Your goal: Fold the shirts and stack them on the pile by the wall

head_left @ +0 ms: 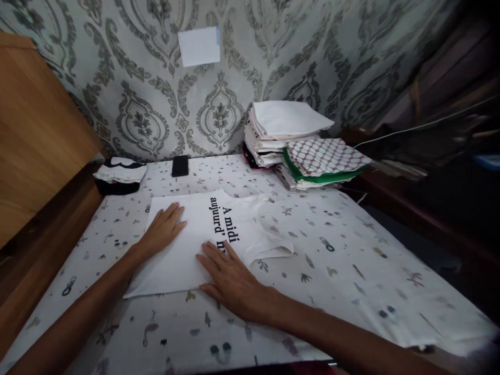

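A white sleeveless top (187, 265) with black lettering lies flat on the patterned cloth, its neck and armholes toward the right. My left hand (164, 225) rests on the top near its hem end, fingers stretched out and holding nothing. Across the lower edge of the lettering lies my right hand (230, 281), flat with its fingers apart, covering part of the last word. Both palms press on the fabric without gripping it.
The cloth-covered table (332, 291) carries a stack of folded white clothes (289, 120) and a second pile with a patterned piece (324, 156) at the back right. A black phone-like object (180, 166) and a small folded pile (120, 174) sit at the back left. Wooden furniture (39, 130) stands left.
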Demonstrator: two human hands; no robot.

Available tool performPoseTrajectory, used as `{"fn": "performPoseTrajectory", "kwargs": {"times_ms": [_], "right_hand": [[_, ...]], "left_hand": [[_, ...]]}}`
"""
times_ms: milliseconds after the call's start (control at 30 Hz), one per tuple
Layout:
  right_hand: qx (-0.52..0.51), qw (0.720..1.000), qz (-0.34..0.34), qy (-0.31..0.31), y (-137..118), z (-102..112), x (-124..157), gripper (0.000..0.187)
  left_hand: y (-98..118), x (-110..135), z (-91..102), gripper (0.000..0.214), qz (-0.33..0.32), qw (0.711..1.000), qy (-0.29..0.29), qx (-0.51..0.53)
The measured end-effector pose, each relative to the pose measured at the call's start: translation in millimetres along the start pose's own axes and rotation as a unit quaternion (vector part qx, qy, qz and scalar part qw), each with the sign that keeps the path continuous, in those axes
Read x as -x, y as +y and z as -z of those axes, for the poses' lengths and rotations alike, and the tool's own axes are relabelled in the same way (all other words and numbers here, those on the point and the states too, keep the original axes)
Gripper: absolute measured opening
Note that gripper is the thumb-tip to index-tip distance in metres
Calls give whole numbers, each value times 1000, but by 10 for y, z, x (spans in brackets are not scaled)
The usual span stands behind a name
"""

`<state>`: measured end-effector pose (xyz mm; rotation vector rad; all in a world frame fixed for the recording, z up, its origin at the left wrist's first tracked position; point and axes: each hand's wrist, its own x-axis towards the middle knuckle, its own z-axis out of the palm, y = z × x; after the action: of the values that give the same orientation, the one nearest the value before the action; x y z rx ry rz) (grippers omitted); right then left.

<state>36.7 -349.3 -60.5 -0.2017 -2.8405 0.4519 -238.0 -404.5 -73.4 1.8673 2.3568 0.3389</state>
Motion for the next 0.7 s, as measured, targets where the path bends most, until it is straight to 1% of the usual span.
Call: {"fn": "performPoseTrajectory", "kwargs": {"times_ms": [67, 133, 200, 300, 400, 467, 533, 600, 633, 700], "right_hand": [[8, 999, -32, 17, 107, 76, 128, 53], [19, 998, -63, 22, 189, 144, 239, 49], [25, 997, -72, 15, 227, 200, 346, 45], [17, 998, -67, 13, 210, 275, 510, 37], [-24, 995, -74, 57, 199, 353, 660, 23], [-56, 988, -94, 105, 258, 406, 752, 23], [-73, 975, -141, 153, 380, 458, 835, 26], [-60, 956, -219, 185, 541, 509, 898, 28], [-42, 946, -261, 190, 623, 534, 920, 29], [7, 925, -336, 175, 761, 579, 942, 34]], "left_hand": [[53, -102, 31, 63, -18, 1000, -18, 12], [168, -258, 39, 64, -52, 998, -39, 25], [314, -457, 19, 64, -78, 995, -58, 33], [510, -766, -37, 62, -93, 993, -69, 30], [631, -980, -87, 60, -97, 993, -63, 25], [684, -1048, -105, 57, -98, 994, -51, 21], [744, -1083, -103, 50, -104, 994, -32, 13], [845, -1124, -82, 42, -123, 992, -10, 7], [920, -1157, -67, 38, -138, 990, 0, 10], [1122, -1256, -39, 34, -170, 985, 7, 24]]}}
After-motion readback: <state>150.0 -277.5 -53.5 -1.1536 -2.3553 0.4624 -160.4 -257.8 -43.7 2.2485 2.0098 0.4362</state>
